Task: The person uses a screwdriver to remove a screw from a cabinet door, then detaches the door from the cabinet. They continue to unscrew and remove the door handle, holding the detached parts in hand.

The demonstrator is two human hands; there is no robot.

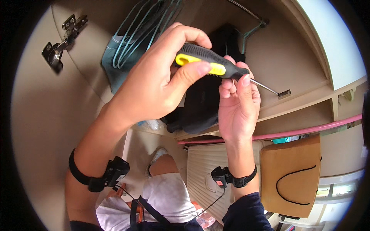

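My left hand (152,79) is wrapped round the thick black and yellow handle of a screwdriver (231,70). Its thumb presses along the yellow part. With thumb and fingers, my right hand (241,104) pinches the front end of the handle, where the thin metal shaft begins. The shaft points right and slightly down. Its tip meets a small metal fitting (285,94) on the pale cabinet panel near the front edge; whether it sits in a screw is too small to tell.
Light-blue hangers (124,50) and dark clothes (200,102) hang inside the cabinet. A metal hinge (58,52) is fixed at far left. Below the cabinet edge run a pink rod (308,133), a cream ribbed suitcase (206,165) and a brown paper bag (291,173).
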